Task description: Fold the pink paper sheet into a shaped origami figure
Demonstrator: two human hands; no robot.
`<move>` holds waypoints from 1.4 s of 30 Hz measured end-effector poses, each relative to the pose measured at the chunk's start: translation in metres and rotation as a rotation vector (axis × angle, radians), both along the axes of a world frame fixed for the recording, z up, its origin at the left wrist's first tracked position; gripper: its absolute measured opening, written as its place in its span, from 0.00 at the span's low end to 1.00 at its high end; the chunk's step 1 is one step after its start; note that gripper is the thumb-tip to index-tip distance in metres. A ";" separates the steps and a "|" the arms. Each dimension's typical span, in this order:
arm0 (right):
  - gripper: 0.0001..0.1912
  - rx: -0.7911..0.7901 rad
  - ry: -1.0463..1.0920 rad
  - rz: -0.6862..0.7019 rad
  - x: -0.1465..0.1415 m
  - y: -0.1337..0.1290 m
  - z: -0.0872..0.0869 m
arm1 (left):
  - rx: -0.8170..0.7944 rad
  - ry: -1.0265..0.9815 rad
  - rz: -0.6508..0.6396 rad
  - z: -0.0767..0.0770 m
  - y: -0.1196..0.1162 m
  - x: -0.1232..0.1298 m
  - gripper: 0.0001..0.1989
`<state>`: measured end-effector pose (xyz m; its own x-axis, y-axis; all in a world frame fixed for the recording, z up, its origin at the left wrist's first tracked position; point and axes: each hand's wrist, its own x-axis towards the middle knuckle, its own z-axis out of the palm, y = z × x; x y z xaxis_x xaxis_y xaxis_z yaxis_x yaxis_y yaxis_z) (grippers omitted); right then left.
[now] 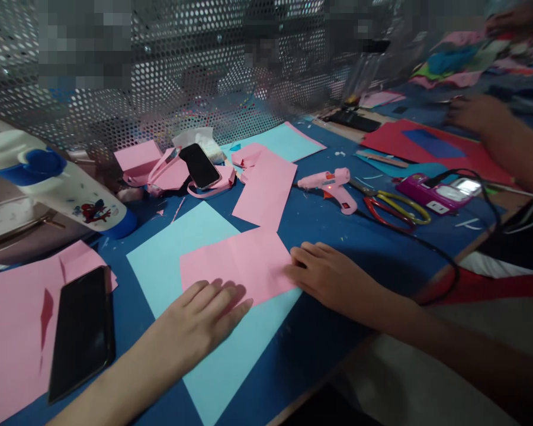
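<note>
1. Palm down, the left hand (199,319) rests half open on the near left edge of the pink card (244,260), fingers side by side, thumb a little apart
2. Right hand (322,272): fingers curled, nearly closed, touching the card's right edge; whether they pinch it, I cannot tell
3. Pink card lies on the blue sheet (222,367), whose corners stick out left, at the far side and toward the viewer
4. Pink strip (266,183) meets the card's far edge; joined or only touching, I cannot tell
5. Bare table (346,248) gives room beyond the right hand, up to the glue gun (328,183) and scissors (395,210); the front edge slants close below that forearm
6. Farther right, the power strip (439,192) and cable (444,254); past them, another person's hand (484,115) over red paper (400,139)
7. Leftward, a big phone (82,331) partly on pink paper (13,331), with the bottle (66,183) behind
8. Small phone (199,165) lies on pink pieces (171,174) before the mesh (190,65)
</note>
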<state>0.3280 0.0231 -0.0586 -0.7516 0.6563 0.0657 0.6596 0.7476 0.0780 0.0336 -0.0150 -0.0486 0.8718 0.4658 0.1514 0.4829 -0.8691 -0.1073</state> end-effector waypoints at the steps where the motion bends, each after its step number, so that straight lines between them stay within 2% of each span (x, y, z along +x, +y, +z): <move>1: 0.07 0.008 0.006 0.004 0.000 0.000 -0.001 | -0.009 0.014 -0.022 0.000 0.003 0.003 0.21; 10: 0.04 0.072 -0.001 0.031 0.003 0.000 -0.002 | -0.187 0.136 -0.099 0.007 0.023 0.038 0.30; 17: 0.04 0.039 0.052 0.033 0.005 0.003 -0.001 | -0.209 0.192 -0.097 0.011 0.028 0.055 0.33; 23: 0.04 -0.030 0.112 -0.033 0.011 0.000 0.001 | -0.222 0.256 -0.105 0.014 0.035 0.068 0.40; 28: 0.06 -0.092 0.158 -0.122 0.022 -0.001 -0.005 | -0.219 0.304 -0.092 0.021 0.037 0.079 0.46; 32: 0.10 -0.169 0.205 -0.169 0.026 0.000 -0.004 | -0.219 0.333 -0.066 0.024 0.037 0.088 0.46; 36: 0.09 -0.244 0.254 -0.178 0.026 0.000 0.002 | -0.205 0.341 -0.071 0.024 0.037 0.092 0.47; 38: 0.07 -0.283 0.304 -0.139 0.027 -0.001 0.003 | -0.194 0.345 -0.071 0.023 0.036 0.093 0.45; 42: 0.12 -0.359 0.411 -0.028 0.032 -0.001 0.000 | -0.156 0.341 -0.053 0.020 0.032 0.093 0.40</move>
